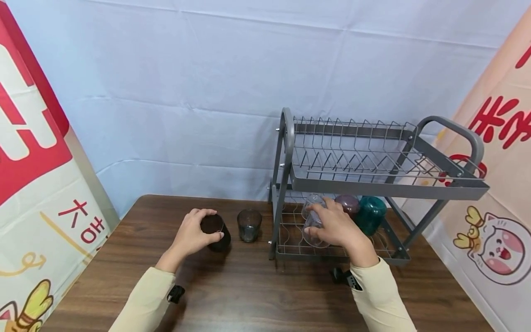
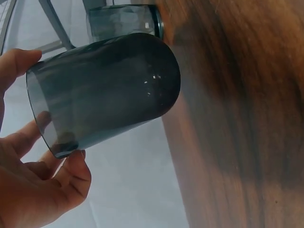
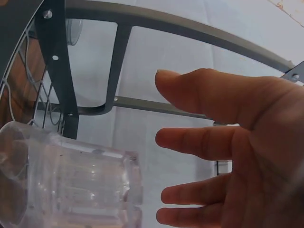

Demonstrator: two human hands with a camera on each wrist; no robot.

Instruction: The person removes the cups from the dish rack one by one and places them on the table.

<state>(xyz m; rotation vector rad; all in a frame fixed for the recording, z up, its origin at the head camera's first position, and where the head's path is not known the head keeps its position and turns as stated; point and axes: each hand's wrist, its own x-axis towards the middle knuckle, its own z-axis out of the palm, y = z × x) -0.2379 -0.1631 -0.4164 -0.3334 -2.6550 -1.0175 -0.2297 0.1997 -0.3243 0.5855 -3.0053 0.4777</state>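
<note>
My left hand [image 1: 191, 234] grips a dark smoky glass [image 1: 221, 242] by its rim, thumb on one side and fingers on the other. In the left wrist view the same glass [image 2: 104, 90] looks grey-blue and see-through, its rounded base away from the palm. On the rack's lower tier a clear glass [image 1: 314, 234] stands upside down. My right hand [image 1: 337, 225] is over it, fingers spread and holding nothing. The right wrist view shows the fingertips [image 3: 167, 137] apart from the clear glass [image 3: 90, 187].
A second smoky glass [image 1: 249, 226] stands on the wooden table [image 1: 232, 295] between my left hand and the two-tier grey dish rack [image 1: 383, 186]. Another clear glass [image 1: 313, 200], a purple glass [image 1: 347, 204] and a teal glass [image 1: 370, 215] sit on the lower tier.
</note>
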